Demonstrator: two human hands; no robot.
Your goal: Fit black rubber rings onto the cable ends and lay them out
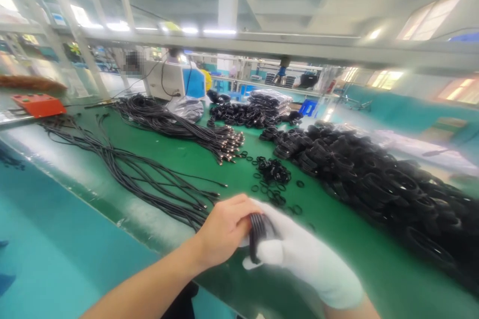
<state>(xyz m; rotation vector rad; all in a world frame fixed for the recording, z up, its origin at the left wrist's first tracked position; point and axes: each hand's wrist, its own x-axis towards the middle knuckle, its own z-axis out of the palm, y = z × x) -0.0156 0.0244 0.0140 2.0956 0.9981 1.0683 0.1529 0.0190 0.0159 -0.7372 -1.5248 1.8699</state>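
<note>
A coiled black cable point(257, 234) is held between both hands above the front of the green table. My left hand point(226, 227), bare, pinches the coil's upper left side. Wrapped round its right side is my right hand point(292, 249), in a white glove, thumb across the front. Just left of the hands lie loose black cables point(130, 174) stretched along the table. Beyond the hands is a small heap of black rings point(275, 170), some scattered singly. A thick bundle of black cables point(179, 124) with metal ends lies farther back.
A long heap of coiled black cables point(359, 169) fills the right side. At the back stand a white and blue machine point(172, 79) and stacked plastic-wrapped packs point(269, 99). An orange-red box point(39, 104) sits at the far left. A shelf beam point(239, 45) crosses overhead.
</note>
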